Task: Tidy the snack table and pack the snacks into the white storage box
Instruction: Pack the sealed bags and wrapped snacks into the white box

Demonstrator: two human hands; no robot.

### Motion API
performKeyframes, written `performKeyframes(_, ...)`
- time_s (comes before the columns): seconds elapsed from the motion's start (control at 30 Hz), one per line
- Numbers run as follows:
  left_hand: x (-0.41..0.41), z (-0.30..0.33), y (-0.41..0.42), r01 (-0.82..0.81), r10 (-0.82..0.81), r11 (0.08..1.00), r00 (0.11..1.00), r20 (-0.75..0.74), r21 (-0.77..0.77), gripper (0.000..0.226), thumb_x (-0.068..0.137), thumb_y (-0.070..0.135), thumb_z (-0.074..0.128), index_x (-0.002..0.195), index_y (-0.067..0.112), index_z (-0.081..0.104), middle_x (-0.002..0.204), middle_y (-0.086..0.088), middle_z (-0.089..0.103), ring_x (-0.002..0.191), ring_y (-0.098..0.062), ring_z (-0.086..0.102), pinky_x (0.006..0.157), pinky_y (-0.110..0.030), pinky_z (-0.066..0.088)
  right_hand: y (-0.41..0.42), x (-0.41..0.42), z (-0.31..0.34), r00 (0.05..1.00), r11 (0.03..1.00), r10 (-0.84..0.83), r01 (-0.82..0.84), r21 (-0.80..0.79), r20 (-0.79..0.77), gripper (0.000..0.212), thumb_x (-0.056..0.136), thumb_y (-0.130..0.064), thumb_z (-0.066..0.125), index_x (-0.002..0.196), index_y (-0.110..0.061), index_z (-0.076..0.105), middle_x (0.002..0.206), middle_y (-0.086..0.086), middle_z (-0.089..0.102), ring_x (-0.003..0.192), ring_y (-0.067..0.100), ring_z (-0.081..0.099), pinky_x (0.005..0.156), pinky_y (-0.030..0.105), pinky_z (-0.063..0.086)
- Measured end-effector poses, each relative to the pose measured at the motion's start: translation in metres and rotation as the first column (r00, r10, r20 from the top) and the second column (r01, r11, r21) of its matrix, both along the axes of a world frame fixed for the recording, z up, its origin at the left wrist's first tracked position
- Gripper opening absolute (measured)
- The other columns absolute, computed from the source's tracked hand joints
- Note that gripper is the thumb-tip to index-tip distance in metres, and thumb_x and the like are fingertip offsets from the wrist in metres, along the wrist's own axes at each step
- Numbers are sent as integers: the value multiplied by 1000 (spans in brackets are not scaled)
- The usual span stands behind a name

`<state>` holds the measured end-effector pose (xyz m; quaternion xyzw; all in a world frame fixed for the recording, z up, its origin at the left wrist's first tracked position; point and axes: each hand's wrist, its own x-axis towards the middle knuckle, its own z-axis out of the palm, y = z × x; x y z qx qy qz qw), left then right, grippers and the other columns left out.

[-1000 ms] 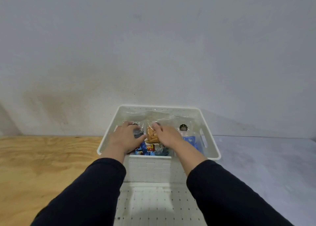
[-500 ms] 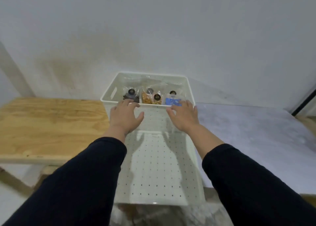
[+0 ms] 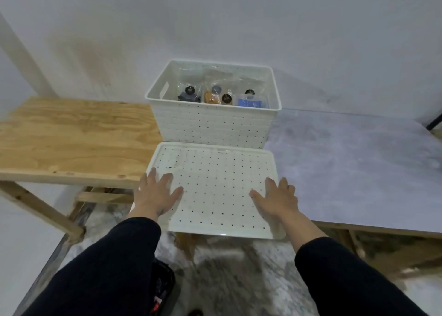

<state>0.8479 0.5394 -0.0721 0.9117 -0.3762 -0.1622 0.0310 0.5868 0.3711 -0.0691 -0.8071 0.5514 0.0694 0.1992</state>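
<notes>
The white storage box (image 3: 212,126) stands against the wall, straddling the two tables. Inside it several clear snack bags stand upright: a dark one (image 3: 189,95), an orange one (image 3: 216,97) and a blue one (image 3: 251,101). In front of the box lies its white perforated lid (image 3: 215,186), flat and jutting over the tables' front edge. My left hand (image 3: 155,193) rests flat on the lid's left side with fingers spread. On the right side of the lid my right hand (image 3: 277,196) lies the same way. Neither hand holds anything.
A plywood table (image 3: 71,134) is on the left and a grey-topped table (image 3: 346,162) on the right. The wall (image 3: 215,24) rises directly behind the box. Wooden table legs and a mottled floor (image 3: 227,275) show below.
Both hands came out of the box, drew back over its front rim and now lie flat on the lid. The camera view tilted down and pulled back.
</notes>
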Motion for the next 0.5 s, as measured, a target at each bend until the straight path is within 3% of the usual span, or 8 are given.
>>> performKeyframes(0.1,1,-19,4,-40,40,999,999,-25,17,71,86,71,31,148,41,14,160,-9,-10,146,-39,-5,116,-58,10,2,6,-19,999,993,-46,45,-107,-2,80,82,-74,29,146,-27,21,154,14,15,136,35,16,109,48,25)
performKeyframes(0.23,3,-31,6,-113,115,992,993,25,-54,87,72,86,28,147,46,11,159,-13,-12,142,-45,8,112,-57,20,8,10,-38,991,968,-102,120,-219,91,79,82,-73,30,145,-27,24,151,9,21,132,31,18,109,46,22)
performKeyframes(0.33,7,-32,6,-137,138,988,990,4,-74,92,68,90,30,147,47,12,159,-12,-8,140,-47,13,112,-56,22,10,10,-42,984,950,-122,154,-273,131,79,81,-73,34,143,-25,30,147,7,28,127,30,23,106,44,26)
performKeyframes(0.5,-8,-29,23,-159,161,981,987,11,-107,91,68,88,36,146,43,24,157,-13,9,135,-45,21,109,-55,26,25,8,-32,956,942,-213,256,-216,202,75,78,-70,48,139,-28,38,144,9,32,125,32,25,104,45,28)
